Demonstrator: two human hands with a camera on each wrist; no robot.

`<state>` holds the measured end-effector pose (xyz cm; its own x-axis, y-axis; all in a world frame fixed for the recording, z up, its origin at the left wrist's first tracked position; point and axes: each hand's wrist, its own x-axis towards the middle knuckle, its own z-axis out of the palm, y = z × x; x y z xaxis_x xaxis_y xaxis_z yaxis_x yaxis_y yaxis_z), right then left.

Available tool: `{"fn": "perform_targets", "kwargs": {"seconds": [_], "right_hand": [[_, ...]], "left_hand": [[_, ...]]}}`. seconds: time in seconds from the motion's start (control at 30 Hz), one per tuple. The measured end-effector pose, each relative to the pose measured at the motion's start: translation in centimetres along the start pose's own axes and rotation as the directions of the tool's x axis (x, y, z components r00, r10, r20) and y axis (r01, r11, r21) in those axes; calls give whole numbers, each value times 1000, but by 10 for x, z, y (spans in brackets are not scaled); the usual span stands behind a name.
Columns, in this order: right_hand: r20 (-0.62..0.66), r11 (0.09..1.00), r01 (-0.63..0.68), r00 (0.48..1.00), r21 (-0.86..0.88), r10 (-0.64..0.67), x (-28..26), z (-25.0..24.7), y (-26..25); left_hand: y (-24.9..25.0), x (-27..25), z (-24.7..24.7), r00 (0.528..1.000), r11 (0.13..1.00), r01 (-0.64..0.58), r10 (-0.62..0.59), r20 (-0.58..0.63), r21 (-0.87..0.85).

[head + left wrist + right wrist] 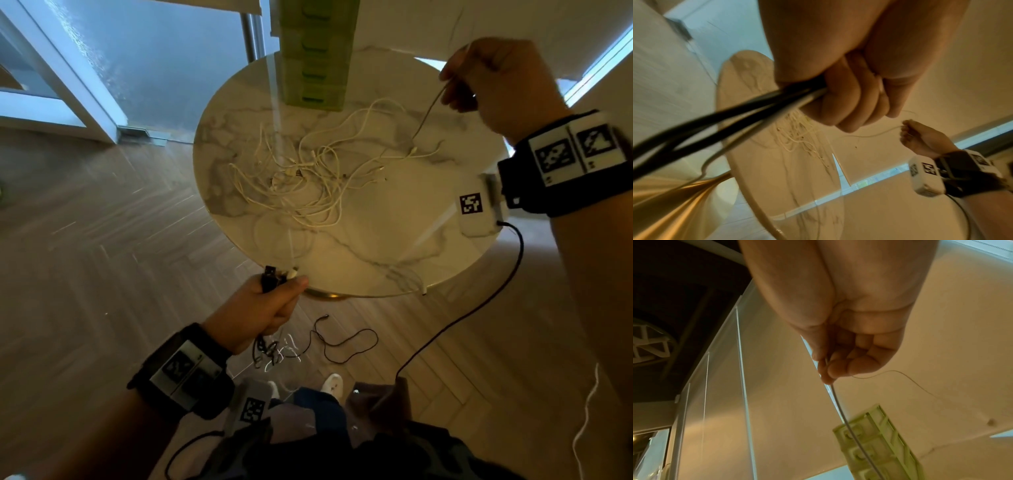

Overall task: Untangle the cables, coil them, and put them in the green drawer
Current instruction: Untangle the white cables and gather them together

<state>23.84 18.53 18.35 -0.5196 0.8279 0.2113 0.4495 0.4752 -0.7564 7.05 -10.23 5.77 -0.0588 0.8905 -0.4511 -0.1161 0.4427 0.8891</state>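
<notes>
A tangle of white cables [308, 178] lies on the round marble table [376, 246]. My left hand [270, 301] at the table's near edge grips a bunch of cable ends [748, 113], black and white, with a black USB plug [268, 277] sticking out above the fist; their lengths hang to the floor. My right hand [479, 78], raised at the far right, pinches a thin white cable [840, 408] that runs down to the tangle. The green drawer tower [317, 51] stands at the table's far side, its drawers closed.
Black cable loops [325, 342] lie on the wooden floor below my left hand, near my feet. A glass door and white frame [85, 85] stand at the far left. The table's gold base [674, 203] shows under the top.
</notes>
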Motion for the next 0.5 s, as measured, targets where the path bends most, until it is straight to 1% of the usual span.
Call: {"fn": "perform_targets", "kwargs": {"seconds": [0.1,0.3,0.43,0.5], "right_hand": [[37,998,-43,998,48,42,4,10,7],[3,988,-27,1000,149,26,12,22,-7],[-28,984,43,999,172,-38,21,19,-23],[-83,980,105,992,172,-92,26,12,-32]], "left_hand": [[13,15,13,998,999,-43,42,42,19],[20,35,35,991,996,-83,81,104,21],[25,42,42,988,996,-89,86,130,18],[28,44,43,987,996,-93,91,132,9]]}}
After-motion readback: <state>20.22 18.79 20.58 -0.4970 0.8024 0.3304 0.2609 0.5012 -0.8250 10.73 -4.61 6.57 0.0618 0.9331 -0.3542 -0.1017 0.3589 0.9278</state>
